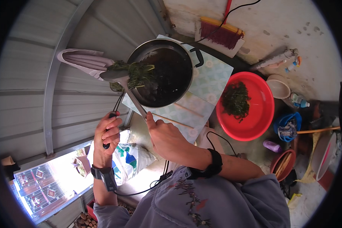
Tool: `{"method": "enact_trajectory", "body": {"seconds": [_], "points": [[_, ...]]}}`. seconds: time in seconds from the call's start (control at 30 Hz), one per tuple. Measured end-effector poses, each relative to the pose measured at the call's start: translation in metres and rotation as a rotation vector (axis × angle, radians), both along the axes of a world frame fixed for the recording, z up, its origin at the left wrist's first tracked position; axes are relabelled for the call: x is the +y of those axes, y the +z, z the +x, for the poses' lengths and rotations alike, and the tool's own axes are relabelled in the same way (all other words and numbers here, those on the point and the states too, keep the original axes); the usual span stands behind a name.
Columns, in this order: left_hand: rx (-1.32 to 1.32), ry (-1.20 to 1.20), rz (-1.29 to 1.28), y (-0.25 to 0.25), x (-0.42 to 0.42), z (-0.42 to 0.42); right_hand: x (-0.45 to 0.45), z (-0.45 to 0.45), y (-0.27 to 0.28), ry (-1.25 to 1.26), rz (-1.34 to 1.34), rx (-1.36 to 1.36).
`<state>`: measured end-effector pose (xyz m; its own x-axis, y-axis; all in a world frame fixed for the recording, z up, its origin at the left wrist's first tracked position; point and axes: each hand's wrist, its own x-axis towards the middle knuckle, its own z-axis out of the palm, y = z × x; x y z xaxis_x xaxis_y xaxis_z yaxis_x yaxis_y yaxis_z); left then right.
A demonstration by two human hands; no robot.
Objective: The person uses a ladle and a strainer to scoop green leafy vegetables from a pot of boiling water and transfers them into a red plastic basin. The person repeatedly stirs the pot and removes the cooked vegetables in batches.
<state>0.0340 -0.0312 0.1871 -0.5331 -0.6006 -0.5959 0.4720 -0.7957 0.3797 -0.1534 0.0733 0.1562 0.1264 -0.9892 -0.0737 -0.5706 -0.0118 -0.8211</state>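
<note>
My left hand (107, 131) grips the black handle of a strainer-like tool (118, 103), whose thin double shaft runs up under a clump of wilted leafy greens (139, 74). My right hand (166, 139) is closed around the shaft of a metal spatula (134, 99). The spatula's blade lies over the left part of the greens. They rest at the left rim of a black pan (173, 74), partly over its inside. Dark liquid covers the pan's bottom. Most of the strainer's head is hidden by the greens and the blade.
The pan stands on a patterned tabletop (212, 71) with wooden chopsticks (175, 121). Rightward, a red basin (259, 114) holds more greens (236, 100). A folded cloth (84, 61) is left of the pan, near a metal-panel wall (74, 105). A broom (221, 32) leans behind.
</note>
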Motion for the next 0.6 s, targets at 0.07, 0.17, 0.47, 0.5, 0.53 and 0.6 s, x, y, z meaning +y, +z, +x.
{"method": "enact_trajectory", "body": {"seconds": [0.07,0.17,0.47,0.5,0.53,0.6], "points": [[0.014,-0.001,0.010,0.0007,0.0002,-0.0008,0.0012,-0.0007,-0.0005,0.006,0.004,0.005],[0.011,-0.011,0.011,-0.0016,-0.0007,-0.0011,0.0019,-0.0022,-0.0013,0.012,0.049,-0.003],[0.053,-0.003,0.065,-0.0016,-0.0016,-0.0040,0.0041,-0.0047,-0.0037,0.008,0.076,-0.023],[0.057,-0.004,0.067,-0.0019,-0.0018,-0.0039,0.0043,-0.0041,-0.0057,-0.002,0.041,-0.020],[0.061,-0.005,0.069,-0.0024,-0.0022,-0.0036,0.0045,-0.0038,-0.0070,-0.012,0.007,-0.017],[0.064,-0.006,0.073,-0.0023,-0.0027,-0.0042,0.0043,-0.0042,-0.0075,-0.007,0.012,-0.013]]}}
